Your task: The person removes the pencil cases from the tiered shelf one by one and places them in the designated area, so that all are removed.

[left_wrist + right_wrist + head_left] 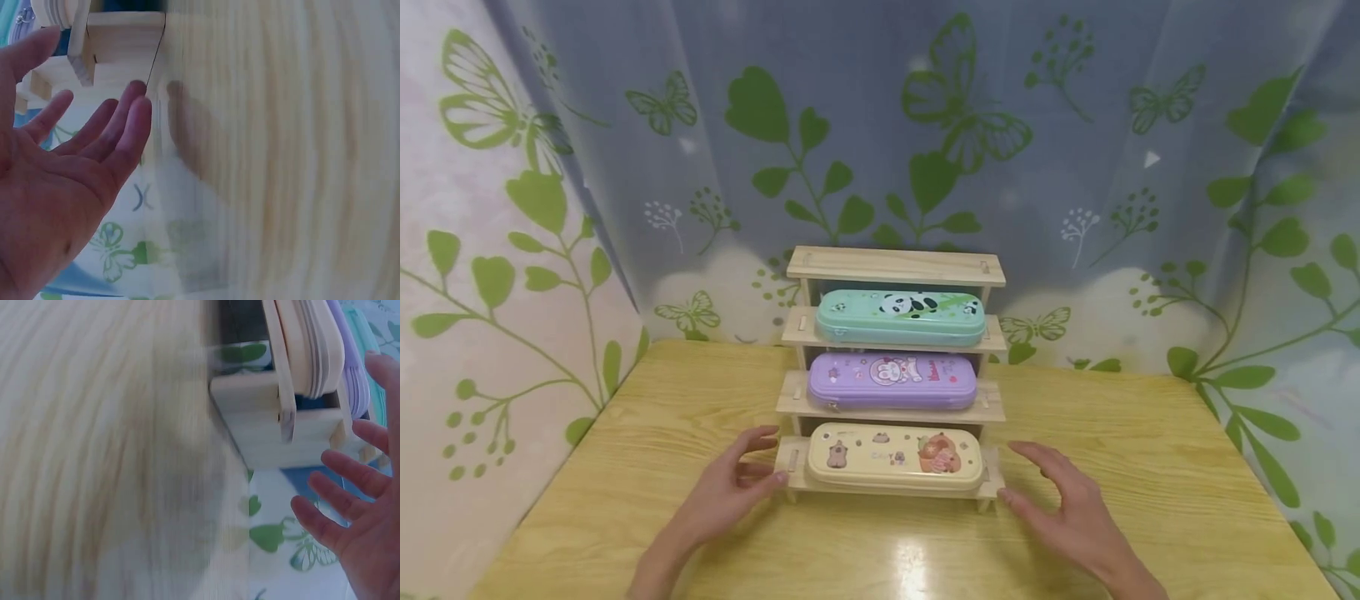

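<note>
A stepped wooden rack (895, 265) stands on the table with its top board bare. Three zipped pencil cases lie on its lower steps: a mint green one (865, 315) with a panda, a purple one (850, 382) with a bunny, and a cream yellow one (865, 460) at the bottom. My left hand (726, 492) is beside the left end of the lowest step, thumb tip right at its edge, fingers loosely bent. On the opposite end my right hand (1071, 508) mirrors it, thumb and fingers spread. Neither palm holds anything in the wrist views.
The wood-grain table (1112, 450) extends to both sides and in front of the rack. Behind it hangs a blue and white curtain (865, 67) with green leaves and butterflies, which also runs along the left and right sides.
</note>
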Tool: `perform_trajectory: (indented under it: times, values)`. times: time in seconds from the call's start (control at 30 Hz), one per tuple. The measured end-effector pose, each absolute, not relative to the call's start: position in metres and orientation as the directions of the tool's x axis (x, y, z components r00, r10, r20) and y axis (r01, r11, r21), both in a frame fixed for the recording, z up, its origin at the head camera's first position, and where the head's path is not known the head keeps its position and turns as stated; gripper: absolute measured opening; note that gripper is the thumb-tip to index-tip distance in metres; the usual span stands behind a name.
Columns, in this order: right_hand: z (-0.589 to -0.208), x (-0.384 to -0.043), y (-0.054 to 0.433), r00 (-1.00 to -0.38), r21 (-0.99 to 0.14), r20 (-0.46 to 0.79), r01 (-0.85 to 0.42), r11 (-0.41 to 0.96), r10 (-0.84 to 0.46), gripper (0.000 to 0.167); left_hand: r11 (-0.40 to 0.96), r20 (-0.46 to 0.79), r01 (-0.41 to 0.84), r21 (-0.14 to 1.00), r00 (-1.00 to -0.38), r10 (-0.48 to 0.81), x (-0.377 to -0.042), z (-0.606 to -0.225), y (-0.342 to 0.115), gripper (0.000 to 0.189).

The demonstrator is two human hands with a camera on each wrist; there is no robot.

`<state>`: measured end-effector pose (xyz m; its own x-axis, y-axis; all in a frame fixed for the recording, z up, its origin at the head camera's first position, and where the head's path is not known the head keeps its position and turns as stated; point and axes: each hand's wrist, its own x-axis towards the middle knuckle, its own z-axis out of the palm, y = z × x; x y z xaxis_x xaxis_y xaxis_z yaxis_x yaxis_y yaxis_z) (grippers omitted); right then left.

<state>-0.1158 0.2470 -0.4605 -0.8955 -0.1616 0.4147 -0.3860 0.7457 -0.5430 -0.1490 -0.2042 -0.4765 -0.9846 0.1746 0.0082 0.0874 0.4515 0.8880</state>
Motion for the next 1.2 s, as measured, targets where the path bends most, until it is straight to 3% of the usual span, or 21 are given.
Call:
perform_trajectory:
  times: [0.3, 0.93, 1.2]
  values:
    - [-0.462, -0.126, 0.23, -0.848, -0.54, 0.479, -0.49, 0.685, -0.229, 0.059, 0.242, -0.013, 0.05, 0.969, -0.968, 0.252, -0.152, -0.482, -0.199, 0.058]
    - [-0.465, -0.136, 0.214, -0.887, -0.6, 0.404, -0.441, 0.667, -0.223, 0.064, 0.194, -0.089, -0.031, 0.98, -0.95, 0.3, -0.158, -0.484, -0.2, 0.057]
    - [-0.464, -0.135, 0.208, -0.926, -0.691, 0.33, -0.37, 0.621, -0.184, 0.066, 0.167, -0.101, -0.052, 0.985, -0.95, 0.297, -0.156, -0.486, -0.201, 0.058]
